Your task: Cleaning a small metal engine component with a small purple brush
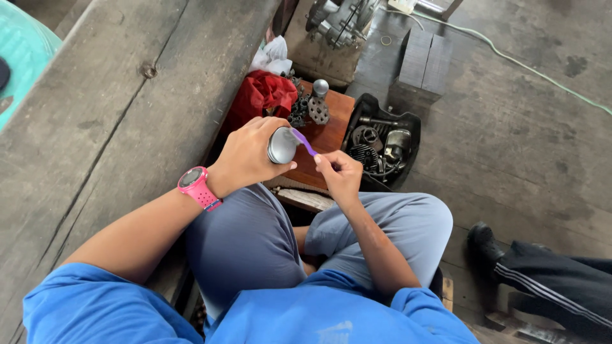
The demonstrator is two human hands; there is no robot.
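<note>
My left hand [248, 155] grips a round silver metal cylinder part [281, 145], its flat end facing me. A pink watch sits on that wrist. My right hand [339, 173] pinches a thin purple brush or toothbrush handle [305, 143], whose tip touches the metal part's face. Both hands hover above my knees in blue-grey trousers, just in front of a small brown wooden stool [328, 130].
On the stool lie a chain and sprocket [309, 107]; a red cloth [264, 93] sits beside it. A black tray [408, 124] holds engine parts. An engine block [341, 19] stands farther off. Another person's black shoe and trouser leg [542, 274] lie at right. A wooden bench [115, 114] runs at left.
</note>
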